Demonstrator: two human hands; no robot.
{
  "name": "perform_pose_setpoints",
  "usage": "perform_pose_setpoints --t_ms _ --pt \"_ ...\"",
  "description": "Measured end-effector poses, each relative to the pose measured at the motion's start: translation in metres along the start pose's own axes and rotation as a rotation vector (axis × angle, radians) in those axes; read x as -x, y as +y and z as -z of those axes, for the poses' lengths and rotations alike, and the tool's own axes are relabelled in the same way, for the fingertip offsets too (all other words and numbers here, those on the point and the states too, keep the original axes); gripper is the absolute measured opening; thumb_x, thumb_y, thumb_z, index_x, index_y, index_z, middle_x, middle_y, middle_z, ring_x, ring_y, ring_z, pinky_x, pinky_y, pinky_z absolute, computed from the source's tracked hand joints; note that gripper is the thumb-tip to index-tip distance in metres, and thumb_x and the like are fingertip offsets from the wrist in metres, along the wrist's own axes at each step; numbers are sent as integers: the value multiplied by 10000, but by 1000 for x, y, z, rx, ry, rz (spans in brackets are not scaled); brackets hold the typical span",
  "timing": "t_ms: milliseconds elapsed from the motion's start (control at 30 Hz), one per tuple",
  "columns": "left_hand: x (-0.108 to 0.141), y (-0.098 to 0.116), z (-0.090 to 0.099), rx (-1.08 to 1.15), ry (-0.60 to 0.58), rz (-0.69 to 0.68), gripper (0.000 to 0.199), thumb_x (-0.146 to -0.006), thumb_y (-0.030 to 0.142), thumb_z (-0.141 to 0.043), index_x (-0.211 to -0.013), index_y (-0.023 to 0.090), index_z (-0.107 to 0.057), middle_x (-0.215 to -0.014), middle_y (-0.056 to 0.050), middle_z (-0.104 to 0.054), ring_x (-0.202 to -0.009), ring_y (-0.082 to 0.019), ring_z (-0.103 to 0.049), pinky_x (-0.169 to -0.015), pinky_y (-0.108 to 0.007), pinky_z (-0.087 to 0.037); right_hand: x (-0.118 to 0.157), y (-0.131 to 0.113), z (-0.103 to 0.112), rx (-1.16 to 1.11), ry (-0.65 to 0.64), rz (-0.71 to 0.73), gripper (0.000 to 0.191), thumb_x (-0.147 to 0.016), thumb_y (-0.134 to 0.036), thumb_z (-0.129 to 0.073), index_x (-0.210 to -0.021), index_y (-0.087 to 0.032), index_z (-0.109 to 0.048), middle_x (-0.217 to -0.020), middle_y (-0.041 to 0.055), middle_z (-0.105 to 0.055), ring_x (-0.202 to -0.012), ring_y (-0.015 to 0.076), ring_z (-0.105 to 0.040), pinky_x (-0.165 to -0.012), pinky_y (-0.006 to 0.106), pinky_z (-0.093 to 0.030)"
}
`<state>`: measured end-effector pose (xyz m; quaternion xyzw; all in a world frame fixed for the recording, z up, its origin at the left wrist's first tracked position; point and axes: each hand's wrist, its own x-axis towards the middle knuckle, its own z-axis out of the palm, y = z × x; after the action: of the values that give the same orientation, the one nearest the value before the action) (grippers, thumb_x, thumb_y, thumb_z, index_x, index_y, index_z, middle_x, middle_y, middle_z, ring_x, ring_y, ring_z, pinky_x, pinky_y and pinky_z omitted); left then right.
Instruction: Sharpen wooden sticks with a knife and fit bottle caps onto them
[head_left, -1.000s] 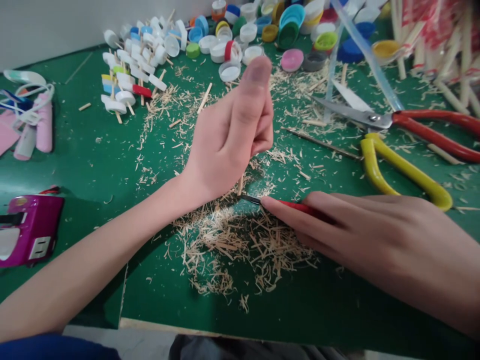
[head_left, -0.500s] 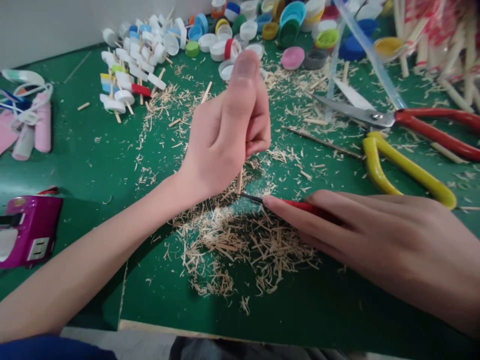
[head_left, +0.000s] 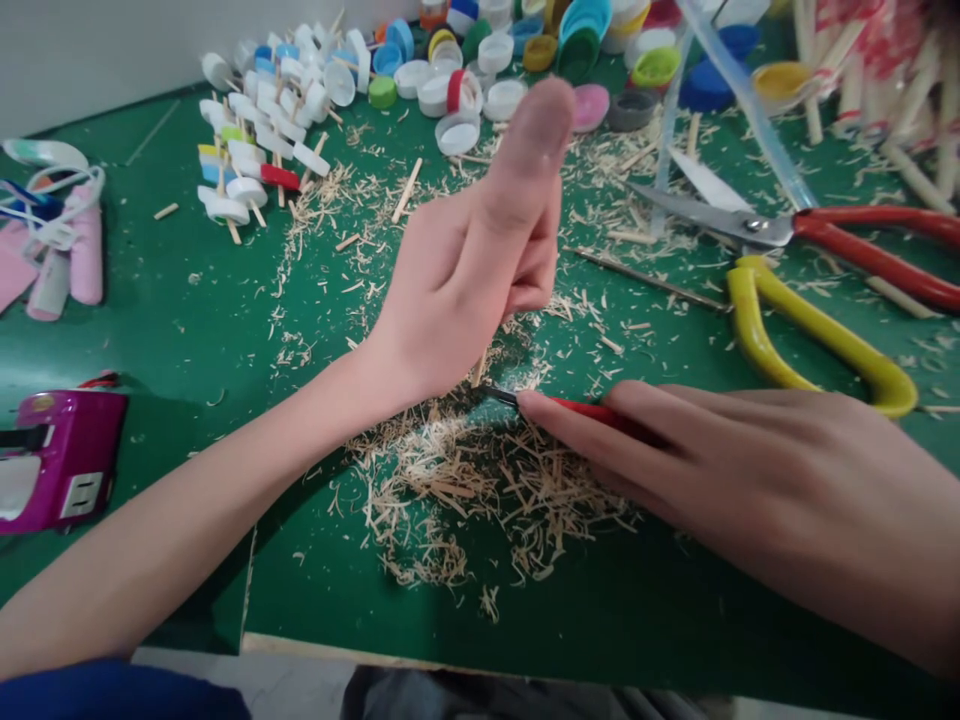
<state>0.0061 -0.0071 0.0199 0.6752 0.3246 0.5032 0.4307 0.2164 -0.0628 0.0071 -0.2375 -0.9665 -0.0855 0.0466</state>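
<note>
My left hand [head_left: 480, 240] is closed round a thin wooden stick [head_left: 479, 368], whose lower end shows beneath the fist; the rest is hidden in the fingers. Low on the right, my right hand [head_left: 720, 470] grips a red-handled tool [head_left: 592, 409] with a narrow dark tip. That tip lies at the lower end of the stick. Under and in front of both hands, curly wood shavings [head_left: 442, 480] are heaped on the green table [head_left: 330, 620].
Red-and-yellow-handled scissors [head_left: 772, 230] lie open at the right, beside a thin metal rod [head_left: 652, 280]. Bottle caps [head_left: 457, 132] and caps on sticks [head_left: 247, 160] fill the back. A purple device [head_left: 82, 450] stands at left. Wrapped sticks [head_left: 915, 90] lie back right.
My left fist has moved slightly right and its thumb has tilted to the right. The stick's lower end leans more. The tool in my right hand has shifted slightly left.
</note>
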Motion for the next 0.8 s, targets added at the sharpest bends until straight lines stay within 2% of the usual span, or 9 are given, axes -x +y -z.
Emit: perform_pose_setpoints --t_ms 133,233,300,367,500,633,800 --pt "-2 -1 0 -41 18 36 540 -998 481 -319 -542 193 -281 -522 35 -266 -457 -48 -383 -479 -214 -286 0 -1 -2 6 31 -41 539 -965 -49 -301 -1499 -122 -303 -828 6 -519 -647 130 -461 -533 288 -321" --pt "-2 0 1 -88 21 -8 577 -996 546 -218 -540 196 -272 -526 31 -247 -452 -49 -383 -475 -201 -309 -1 -3 -4 17 70 -57 547 -965 -41 -244 -1503 -120 -306 -832 12 -521 -651 141 -461 -538 309 -319" --pt "-1 1 1 -113 25 -27 603 -984 586 -169 -537 194 -272 -542 25 -236 -453 -45 -391 -477 -195 -306 -1 -3 -3 7 38 -37 531 -979 -59 -233 -1506 -100 -287 -848 17 -532 -681 149 -491 -550 329 -322" --pt "-1 1 1 -93 28 -30 582 -989 560 -231 -539 194 -284 -536 22 -245 -454 -48 -390 -461 -208 -303 -1 -3 -1 -6 -19 -24 526 -986 -64 -231 -1510 -93 -264 -859 17 -543 -701 146 -507 -566 330 -336" --pt "-3 -5 1 -38 25 -62 542 -990 443 -361 -513 189 -314 -489 27 -275 -424 -33 -397 -430 -208 -310 0 -3 3 6 -48 -67 542 -989 -84 -275 -1527 -137 -240 -849 10 -546 -662 135 -475 -529 300 -328" --pt "-4 -9 1 -83 56 -136 562 -1006 427 -285 -495 197 -319 -463 33 -294 -392 -13 -384 -402 -177 -299 0 -3 3 10 -44 -56 552 -981 -75 -215 -1530 -124 -224 -848 16 -562 -658 148 -489 -543 324 -350" --pt "-1 -6 8 -271 -12 -148 548 -1035 370 -270 -538 181 -402 -506 19 -442 -446 -33 -461 -473 -193 -398 0 -2 0 -30 -53 -43 520 -999 -92 -270 -1519 -125 -267 -835 7 -540 -668 127 -496 -546 306 -332"
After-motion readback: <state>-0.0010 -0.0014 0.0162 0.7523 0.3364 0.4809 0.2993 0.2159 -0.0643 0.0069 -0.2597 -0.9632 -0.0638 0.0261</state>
